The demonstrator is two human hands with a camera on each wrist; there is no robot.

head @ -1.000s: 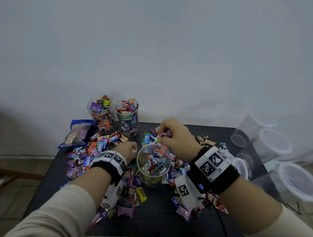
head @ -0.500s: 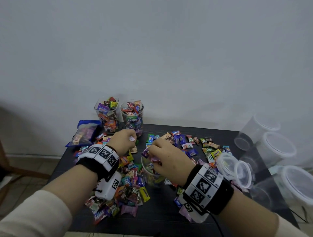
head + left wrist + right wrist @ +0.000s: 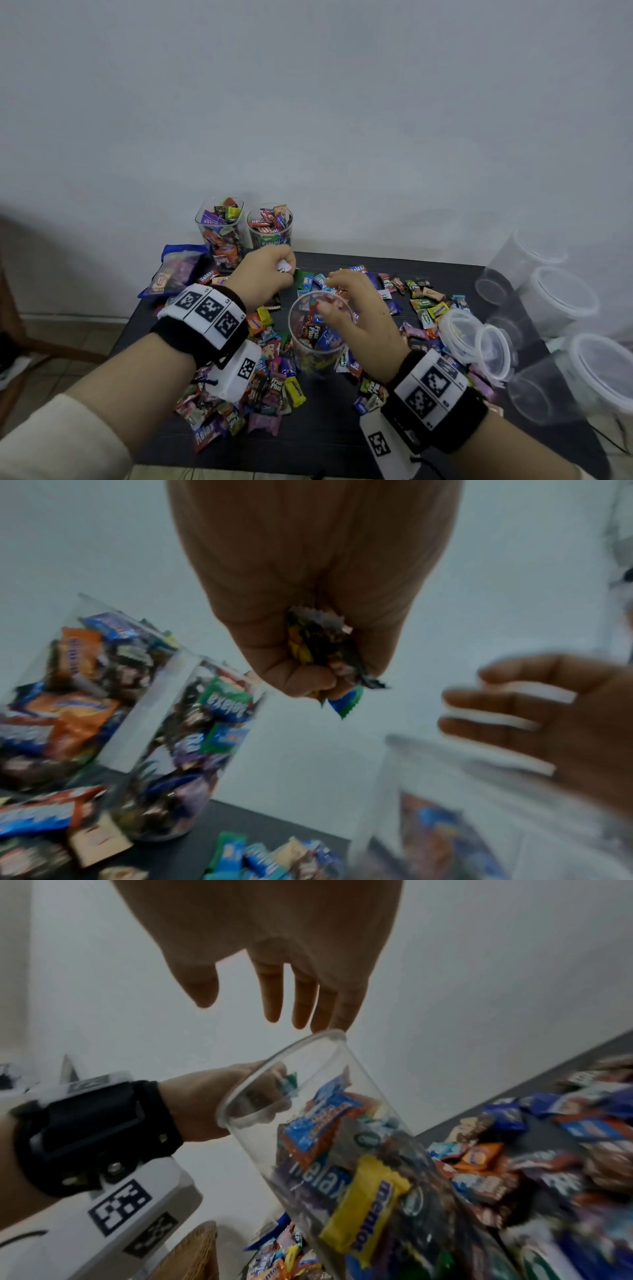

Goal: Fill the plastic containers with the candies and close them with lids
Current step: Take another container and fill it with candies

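Note:
A clear plastic container (image 3: 320,337) partly filled with wrapped candies stands at the middle of the black table (image 3: 329,442); it also shows in the right wrist view (image 3: 346,1145). My right hand (image 3: 346,308) hovers over its mouth with fingers spread and nothing in it (image 3: 274,996). My left hand (image 3: 265,275) is raised left of and behind the container, its fingers curled round a bunch of candies (image 3: 325,653). Loose candies (image 3: 260,383) lie scattered around the container. Two full containers (image 3: 222,229) (image 3: 270,226) stand at the back by the wall.
Several empty clear containers with lids (image 3: 561,294) lie at the right edge of the table, and loose clear lids (image 3: 479,339) rest near my right wrist. A blue candy bag (image 3: 174,270) lies at the back left. The wall is close behind.
My right hand has let its candies drop into the container and spread its fingers. My left hand has lifted off the pile with a bunch of candies.

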